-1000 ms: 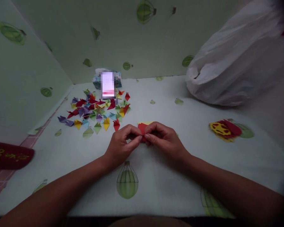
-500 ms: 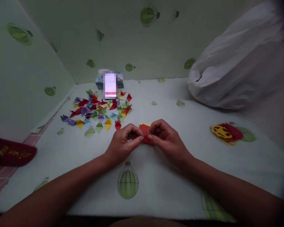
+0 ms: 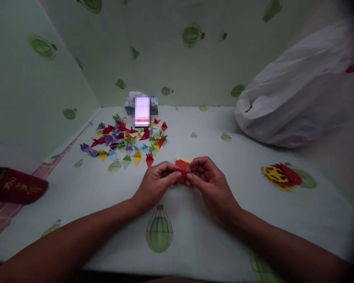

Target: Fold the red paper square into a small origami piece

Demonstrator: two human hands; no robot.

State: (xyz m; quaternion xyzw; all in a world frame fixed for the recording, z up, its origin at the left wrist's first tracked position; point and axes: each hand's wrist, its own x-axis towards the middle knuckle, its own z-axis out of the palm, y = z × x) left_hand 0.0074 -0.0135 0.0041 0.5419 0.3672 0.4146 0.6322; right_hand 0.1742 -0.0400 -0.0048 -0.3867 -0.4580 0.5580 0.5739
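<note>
Red case (image 3: 20, 186): at the left edge, yellow marks on it, lying aside from the hands.

Folded papers (image 3: 116, 138): many colours, loosely heaped, apparently set to one side to leave working room in front.

Tissue box (image 3: 154, 105): at the back, seemingly a prop for the phone (image 3: 142, 111), which stands before it, lit side to the person, presumably for easy viewing.

Left hand (image 3: 156, 184): thumb and forefinger together, clamped on the red paper's near left side.

Red paper (image 3: 181, 175): between the hands, in front of the person; some yellow paper (image 3: 189, 160) shows behind. Whether all the red is one piece, one cannot tell.

Right hand (image 3: 214, 182): thumb and fingertips closed on the right side, likely so both ends are steadied.

Cutouts (image 3: 279, 175): red and yellow, overlapping.

Bag (image 3: 283, 98): white, bulging, at the far right.
</note>
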